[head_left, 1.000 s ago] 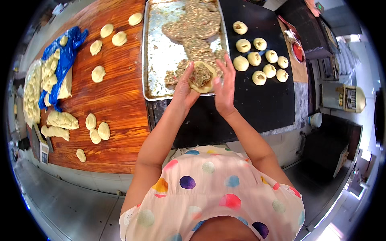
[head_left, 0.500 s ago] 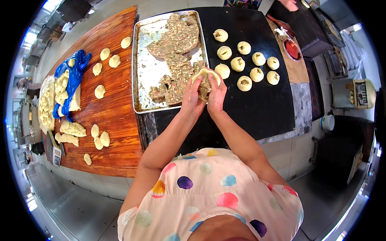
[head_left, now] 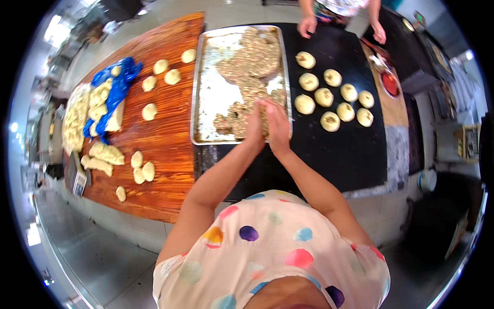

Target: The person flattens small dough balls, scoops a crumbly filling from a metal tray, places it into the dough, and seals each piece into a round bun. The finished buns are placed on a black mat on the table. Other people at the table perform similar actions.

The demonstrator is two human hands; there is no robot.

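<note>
My left hand (head_left: pixel 254 126) and my right hand (head_left: pixel 278 127) are cupped together over the near right part of a metal tray (head_left: pixel 208 103). Their fingertips meet, with the fingers closed around a filled dough bun that they now mostly hide. Under and beyond them in the tray lies a spread of chunky brown filling (head_left: pixel 252 56). On the black tabletop (head_left: pixel 329 159) to the right stand several round buns (head_left: pixel 324 97), some with brown filling showing at the top.
Left, a wooden table (head_left: pixel 170 180) carries flattened dough rounds (head_left: pixel 172 76), dough rolls (head_left: pixel 107 153) and a dough heap (head_left: pixel 76 121) beside blue plastic (head_left: pixel 119 90). Another person's hands (head_left: pixel 307 26) hang at the black table's far edge. A red-filled bowl (head_left: pixel 389 83) sits far right.
My hands have closed closer together, covering the dough wrapper and filling that showed between them. The view has shifted, and the other person has come further into sight at the far edge.
</note>
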